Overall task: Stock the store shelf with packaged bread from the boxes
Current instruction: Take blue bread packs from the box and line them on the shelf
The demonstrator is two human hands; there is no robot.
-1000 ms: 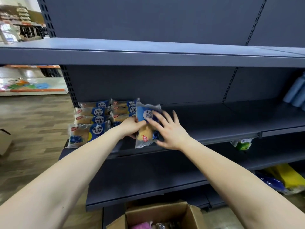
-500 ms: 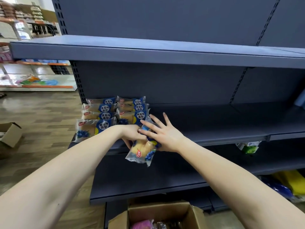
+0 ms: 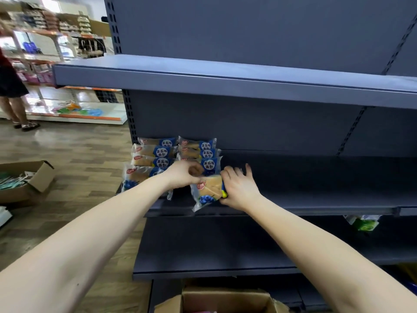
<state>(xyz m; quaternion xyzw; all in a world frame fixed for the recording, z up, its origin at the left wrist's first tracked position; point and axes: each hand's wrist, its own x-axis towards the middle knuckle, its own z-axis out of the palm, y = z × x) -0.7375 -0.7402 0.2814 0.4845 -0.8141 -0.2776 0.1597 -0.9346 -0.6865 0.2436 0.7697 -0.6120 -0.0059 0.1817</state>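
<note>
A packaged bread [image 3: 207, 192] in clear and blue wrap lies at the front edge of the dark grey middle shelf [image 3: 316, 203]. My left hand [image 3: 184, 175] pinches its upper left end. My right hand [image 3: 238, 187] grips its right end, fingers curled over the top and thumb under. Behind and to the left stand two stacks of the same bread packs [image 3: 176, 154], several in each. An open cardboard box [image 3: 225, 300] sits on the floor below me.
The upper shelf [image 3: 225, 80] juts out above the hands. A lower shelf [image 3: 214, 251] lies beneath. A green pack [image 3: 364, 223] hangs at the right. Another open box [image 3: 27, 181] is on the wood floor at left, and a person's legs [image 3: 15, 109] stand far left.
The bread pack went from upright to lying flat at the shelf's front edge, right of the stacks. Both hands followed it down and still hold its ends. The view shifted right.
</note>
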